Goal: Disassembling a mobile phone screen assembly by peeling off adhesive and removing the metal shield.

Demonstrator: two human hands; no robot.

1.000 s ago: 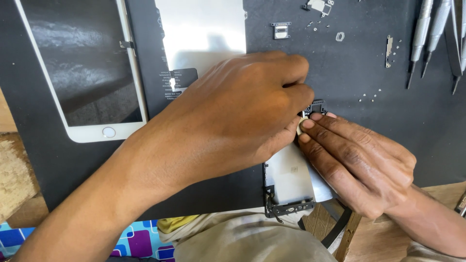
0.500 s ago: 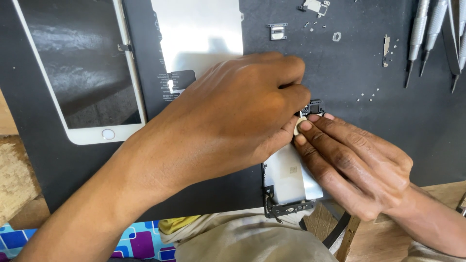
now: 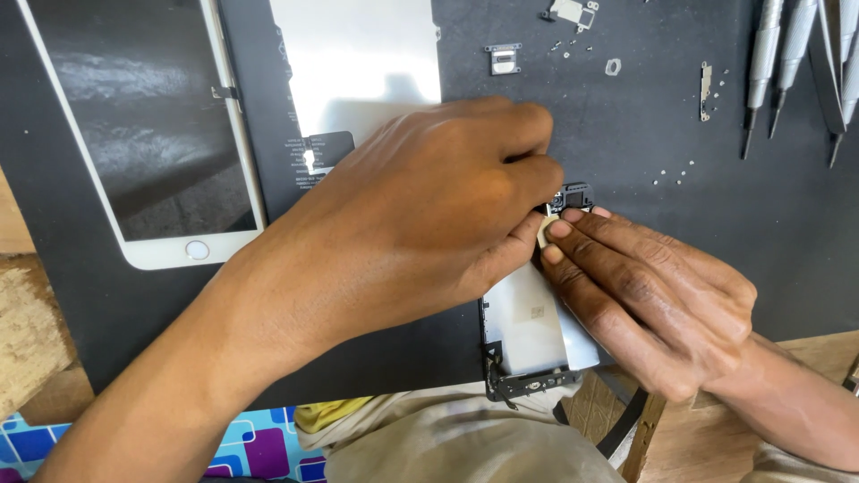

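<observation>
Black matting covers the counter [image 3: 107, 331], where the left hand [image 3: 420, 224] arches knuckles-up, fingers curled together, pinching at the far end of a silver-backed phone assembly [image 3: 532, 326] at the near edge. Beside it, the right hand [image 3: 653, 291] lies flat, fingers [image 3: 582, 234] together, pressing the assembly down.

Two hands [image 3: 429, 224], one white screen [image 3: 143, 134], three screwdrivers [image 3: 761, 63] (top right)

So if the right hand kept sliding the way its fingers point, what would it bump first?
Probably the left hand: the right hand points up-left, fingertips already meeting the left's fingers beside the small black part.
</observation>
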